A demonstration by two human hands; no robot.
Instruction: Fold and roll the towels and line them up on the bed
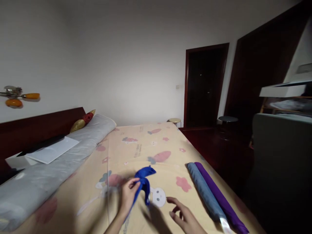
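Observation:
A blue cloth (145,172) hangs from my left hand (129,194), pinched between thumb and fingers above the bed. One strip of it trails down past my wrist and another dangles to the right, with a folded part sticking up on top. To the right of the cloth, my right hand (184,216) holds nothing; its thumb and index finger are apart and the other fingers curl. Between the two hands a printed white rabbit face (159,197) shows on the bedsheet (136,156). Further right lie a rolled grey-blue cloth (204,188) and a rolled purple cloth (219,195), side by side.
Along the left runs a long grey pillow (90,146) by the dark headboard (48,122), with a white flat box (52,150) on it. A grey-green chair back or panel (280,162) stands at right. Two stools, a pale one (175,120) and a dark one (227,119), stand beyond the bed.

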